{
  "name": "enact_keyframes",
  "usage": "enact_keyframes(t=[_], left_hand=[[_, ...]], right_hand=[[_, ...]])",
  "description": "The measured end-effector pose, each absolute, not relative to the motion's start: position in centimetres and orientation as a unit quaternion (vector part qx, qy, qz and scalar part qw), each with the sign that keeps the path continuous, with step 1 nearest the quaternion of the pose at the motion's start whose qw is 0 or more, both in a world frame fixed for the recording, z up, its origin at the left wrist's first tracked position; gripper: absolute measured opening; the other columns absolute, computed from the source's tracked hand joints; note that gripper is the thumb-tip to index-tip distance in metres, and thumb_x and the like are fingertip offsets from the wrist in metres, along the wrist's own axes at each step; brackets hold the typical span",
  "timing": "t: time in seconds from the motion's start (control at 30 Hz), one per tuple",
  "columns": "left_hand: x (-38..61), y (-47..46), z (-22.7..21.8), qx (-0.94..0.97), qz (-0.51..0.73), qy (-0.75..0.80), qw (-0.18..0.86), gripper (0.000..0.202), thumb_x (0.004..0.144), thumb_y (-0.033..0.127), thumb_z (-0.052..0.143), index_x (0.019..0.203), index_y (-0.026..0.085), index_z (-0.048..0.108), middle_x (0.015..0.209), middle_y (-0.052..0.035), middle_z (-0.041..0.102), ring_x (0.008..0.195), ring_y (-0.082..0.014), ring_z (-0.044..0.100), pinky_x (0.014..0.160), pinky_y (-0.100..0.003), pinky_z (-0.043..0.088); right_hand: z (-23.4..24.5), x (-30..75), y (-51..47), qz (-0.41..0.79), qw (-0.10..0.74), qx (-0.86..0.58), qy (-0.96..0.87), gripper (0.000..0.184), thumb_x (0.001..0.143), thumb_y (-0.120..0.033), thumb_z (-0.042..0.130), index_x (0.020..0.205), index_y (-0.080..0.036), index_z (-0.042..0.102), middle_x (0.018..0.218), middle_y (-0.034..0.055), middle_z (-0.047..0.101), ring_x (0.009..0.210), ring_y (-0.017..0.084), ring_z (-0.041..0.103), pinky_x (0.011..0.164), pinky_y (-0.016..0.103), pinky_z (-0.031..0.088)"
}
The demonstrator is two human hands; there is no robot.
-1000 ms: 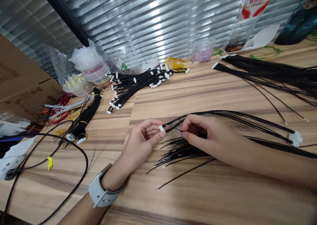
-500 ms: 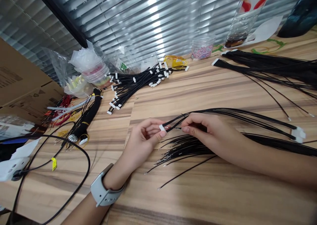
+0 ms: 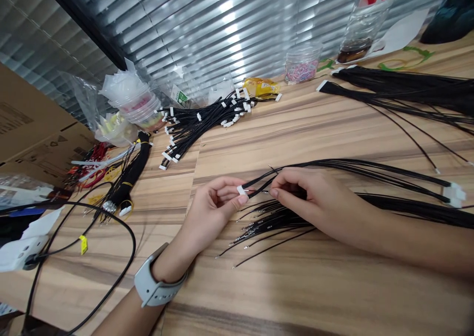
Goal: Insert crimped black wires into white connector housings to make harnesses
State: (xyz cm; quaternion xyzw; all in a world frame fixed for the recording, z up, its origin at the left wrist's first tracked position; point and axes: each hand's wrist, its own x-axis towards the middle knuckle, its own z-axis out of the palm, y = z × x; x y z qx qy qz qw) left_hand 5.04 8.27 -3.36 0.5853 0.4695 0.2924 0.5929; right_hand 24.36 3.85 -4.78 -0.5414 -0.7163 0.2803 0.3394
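Note:
My left hand (image 3: 214, 205) pinches a small white connector housing (image 3: 242, 191) between thumb and fingers. Black wires (image 3: 344, 162) run from it to the right, ending in a second white connector (image 3: 454, 194). Just right of the housing, my right hand (image 3: 301, 193) is closed in a pinch on a thin black wire (image 3: 265, 192), whose metal tip points toward the housing. Beneath the right hand lies a bundle of loose black wires (image 3: 272, 225) with bare metal terminals at their left ends. Part of that bundle is hidden by my right hand and forearm.
Finished-looking cables with white connectors (image 3: 207, 119) lie in a pile at the back. More black wires (image 3: 407, 87) rest at back right, near a bottle (image 3: 357, 40) and a jar (image 3: 301, 65). A thick black cable (image 3: 134, 242) loops at left beside a tied wire bundle (image 3: 129, 178).
The hands hold nearly the same pose, with the right-hand wire's tip still close beside the connector housing. A loose wire at the bundle's front has shifted slightly up. The view has tilted a little.

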Motion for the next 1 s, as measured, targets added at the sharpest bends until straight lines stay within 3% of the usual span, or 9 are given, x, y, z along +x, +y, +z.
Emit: enact_keyframes(t=[0.37, 0.63, 1.0], left_hand=[[5.0, 8.3, -3.4, 0.585, 0.287, 0.469, 0.596, 0.022, 0.067, 0.02, 0.074, 0.087, 0.017, 0.064, 0.079, -0.0026, 0.072, 0.082, -0.0145, 0.066, 0.074, -0.023, 0.05], [5.0, 8.3, -3.2, 0.575, 0.288, 0.47, 0.604, 0.022, 0.066, 0.017, 0.074, 0.086, 0.016, 0.065, 0.073, 0.0005, 0.071, 0.07, -0.0089, 0.065, 0.068, -0.017, 0.049], [5.3, 7.3, -3.1, 0.659, 0.238, 0.462, 0.544, 0.016, 0.074, 0.018, 0.067, 0.089, 0.016, 0.065, 0.077, -0.0024, 0.071, 0.07, -0.0124, 0.063, 0.061, -0.02, 0.046]], right_hand=[[-5.1, 24.3, 3.8, 0.231, 0.373, -0.536, -0.721, 0.013, 0.081, -0.014, 0.048, 0.073, -0.018, 0.057, 0.067, -0.0012, 0.058, 0.058, 0.01, 0.049, 0.053, 0.022, 0.034], [-5.1, 24.3, 3.8, 0.234, 0.371, -0.513, -0.738, 0.011, 0.08, -0.014, 0.049, 0.073, -0.018, 0.057, 0.069, -0.0012, 0.058, 0.062, 0.01, 0.05, 0.057, 0.022, 0.035], [-5.6, 24.3, 3.8, 0.177, 0.336, -0.493, -0.783, 0.014, 0.084, -0.015, 0.046, 0.078, -0.018, 0.058, 0.071, 0.0012, 0.059, 0.064, 0.013, 0.051, 0.057, 0.024, 0.035]])
